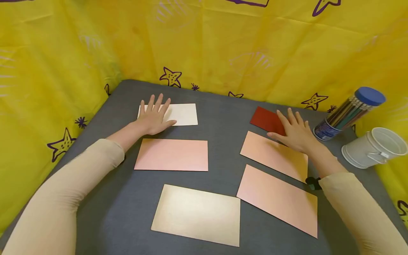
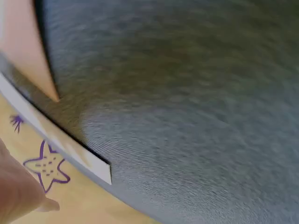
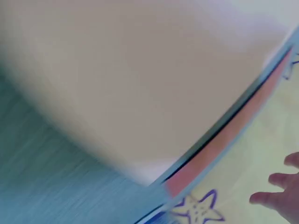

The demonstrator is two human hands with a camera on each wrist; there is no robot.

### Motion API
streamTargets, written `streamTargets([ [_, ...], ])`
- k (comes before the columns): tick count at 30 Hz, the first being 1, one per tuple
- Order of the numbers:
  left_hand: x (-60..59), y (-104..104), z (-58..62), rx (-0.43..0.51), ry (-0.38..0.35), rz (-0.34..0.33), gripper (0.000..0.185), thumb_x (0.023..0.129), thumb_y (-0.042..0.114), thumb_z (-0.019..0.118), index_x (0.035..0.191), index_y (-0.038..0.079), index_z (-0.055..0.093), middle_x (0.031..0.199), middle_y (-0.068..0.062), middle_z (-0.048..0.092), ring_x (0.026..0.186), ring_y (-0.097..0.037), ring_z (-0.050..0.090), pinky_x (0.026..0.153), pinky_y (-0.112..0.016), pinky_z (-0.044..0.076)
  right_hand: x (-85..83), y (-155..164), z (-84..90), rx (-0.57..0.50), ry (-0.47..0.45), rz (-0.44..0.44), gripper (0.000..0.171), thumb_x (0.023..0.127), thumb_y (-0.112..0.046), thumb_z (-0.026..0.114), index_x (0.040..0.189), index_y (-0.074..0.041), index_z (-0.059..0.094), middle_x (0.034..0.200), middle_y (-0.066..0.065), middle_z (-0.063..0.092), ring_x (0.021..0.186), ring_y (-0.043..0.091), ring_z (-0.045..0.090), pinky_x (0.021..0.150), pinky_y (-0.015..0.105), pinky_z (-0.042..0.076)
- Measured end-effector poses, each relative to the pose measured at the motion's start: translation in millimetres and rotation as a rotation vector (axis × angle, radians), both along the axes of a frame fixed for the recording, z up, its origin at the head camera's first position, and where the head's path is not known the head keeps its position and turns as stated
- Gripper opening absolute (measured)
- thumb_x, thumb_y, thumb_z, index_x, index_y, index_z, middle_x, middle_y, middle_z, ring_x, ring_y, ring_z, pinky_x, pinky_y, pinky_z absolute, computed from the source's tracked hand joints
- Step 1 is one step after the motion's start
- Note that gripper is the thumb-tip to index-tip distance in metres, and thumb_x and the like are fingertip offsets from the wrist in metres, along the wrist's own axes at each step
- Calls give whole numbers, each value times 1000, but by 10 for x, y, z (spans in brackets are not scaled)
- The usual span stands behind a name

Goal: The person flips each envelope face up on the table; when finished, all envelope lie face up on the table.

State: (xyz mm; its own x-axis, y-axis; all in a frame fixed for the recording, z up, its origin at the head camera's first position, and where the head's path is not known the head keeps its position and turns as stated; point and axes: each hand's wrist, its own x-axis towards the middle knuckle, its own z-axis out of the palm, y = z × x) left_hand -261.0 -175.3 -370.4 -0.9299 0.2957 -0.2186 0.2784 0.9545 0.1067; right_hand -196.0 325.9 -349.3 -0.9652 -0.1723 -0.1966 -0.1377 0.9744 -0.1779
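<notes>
Left hand (image 1: 155, 117) lies flat, fingers straight and spread, on the near-left part of the white card (image 1: 181, 114) at the far side of the grey bench (image 1: 220, 106) — nothing gripped. Right hand (image 1: 294, 132) also flat, fingers extended, resting across the red card (image 1: 264, 118) and the far corner of a pink card (image 1: 274, 156). Right of it: a tilted clear tube (image 1: 349, 112) with blue lid, holding pencils — and a white cup (image 1: 374, 147) on its side.
</notes>
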Motion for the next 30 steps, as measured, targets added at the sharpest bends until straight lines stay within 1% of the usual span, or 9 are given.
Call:
streamTargets([
  [5, -95, -137, 161, 145, -18, 116, 97, 96, 65, 40, 157, 16, -16, 164, -21, -18, 151, -51, -11, 119, -71, -5, -149, -312, 142, -143, 57, 9, 97, 93, -61, 54, 160, -20, -2, 166, 21, -7, 150, 54, -1, 114, 77, 6],
  [9, -176, -320, 322, 316, -92, 251, 95, 98, 53, 45, 157, 3, -9, 161, -33, -10, 148, -57, -3, 119, -71, 6, -287, -642, 275, -323, 60, -8, 90, 94, -51, 61, 160, -13, 12, 165, 20, 15, 151, 48, 14, 120, 68, 16],
  [13, -212, -565, 406, 432, -195, 363, 84, 100, 44, 43, 155, -9, 5, 159, -37, 5, 146, -56, 11, 118, -67, 21, -404, -984, 319, -519, 4, -41, 74, 94, -47, 63, 153, -12, 33, 159, 14, 35, 145, 38, 35, 117, 58, 33],
  [15, -219, -683, 403, 504, -258, 404, 78, 101, 38, 42, 153, -12, 12, 159, -35, 11, 145, -53, 20, 118, -63, 27, -454, -1143, 307, -610, -40, -51, 65, 95, -41, 63, 148, -12, 41, 154, 14, 42, 140, 36, 43, 113, 54, 40],
  [18, -208, -840, 364, 624, -351, 469, 72, 102, 32, 45, 151, -14, 19, 158, -33, 20, 140, -47, 33, 118, -55, 34, -515, -1379, 273, -746, -129, -61, 55, 96, -32, 63, 144, -10, 46, 150, 15, 46, 136, 33, 47, 111, 52, 44],
  [20, -197, -926, 335, 695, -378, 503, 69, 102, 29, 48, 150, -14, 23, 151, -30, 34, 132, -38, 46, 116, -46, 42, -563, -1528, 242, -812, -191, -65, 52, 97, -27, 62, 143, -8, 46, 150, 17, 45, 136, 32, 48, 112, 51, 44],
  [23, -184, -1030, 304, 777, -393, 516, 64, 101, 25, 52, 147, -13, 30, 120, -10, 62, 104, -15, 64, 99, -28, 55, -645, -1734, 198, -898, -283, -84, 52, 98, -22, 60, 144, -4, 45, 150, 17, 46, 136, 33, 49, 113, 49, 44],
  [26, -177, -1079, 284, 856, -415, 503, 57, 101, 21, 54, 143, -13, 36, 88, 14, 63, 79, 1, 64, 80, -16, 57, -729, -1918, 147, -957, -357, -107, 53, 99, -19, 58, 146, 0, 42, 150, 18, 47, 137, 35, 49, 114, 47, 44],
  [30, -166, -1081, 266, 927, -457, 506, 57, 102, 17, 53, 145, -14, 32, 81, 16, 63, 76, 2, 65, 79, -16, 58, -807, -2121, 81, -1044, -428, -150, 52, 100, -16, 57, 146, 2, 42, 149, 18, 47, 136, 37, 49, 114, 46, 43],
])
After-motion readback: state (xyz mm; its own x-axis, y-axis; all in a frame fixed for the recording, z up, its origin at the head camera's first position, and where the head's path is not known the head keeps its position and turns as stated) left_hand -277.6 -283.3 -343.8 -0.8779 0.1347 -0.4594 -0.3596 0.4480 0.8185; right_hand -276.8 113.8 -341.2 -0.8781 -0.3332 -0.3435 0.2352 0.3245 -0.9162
